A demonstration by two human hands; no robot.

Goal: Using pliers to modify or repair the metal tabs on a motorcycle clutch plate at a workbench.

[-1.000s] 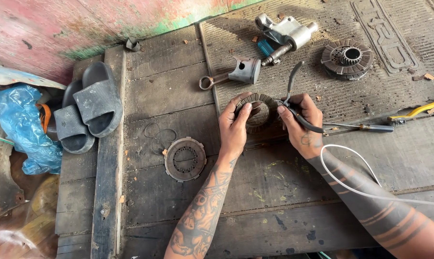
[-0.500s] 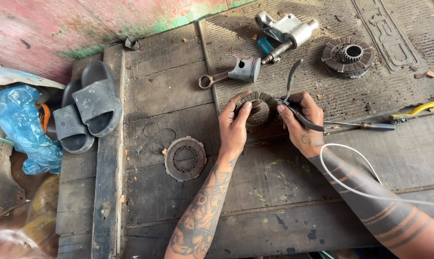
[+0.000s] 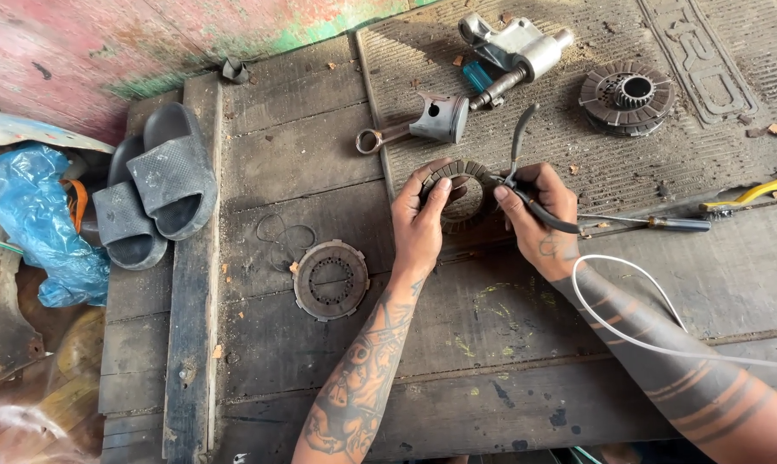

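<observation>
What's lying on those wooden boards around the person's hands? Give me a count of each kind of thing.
Round clutch discs and hubs: 3, namely the ring under the left hand, the flat disc and the toothed hub
Pliers, in the right hand: 1
Piston with rod: 1
Grey metal housing: 1
Screwdriver: 1
Grey sandals: 2
Total: 9

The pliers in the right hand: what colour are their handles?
Black, seen in the head view: the pliers have dark handles, one through the right hand, one sticking up.
</observation>
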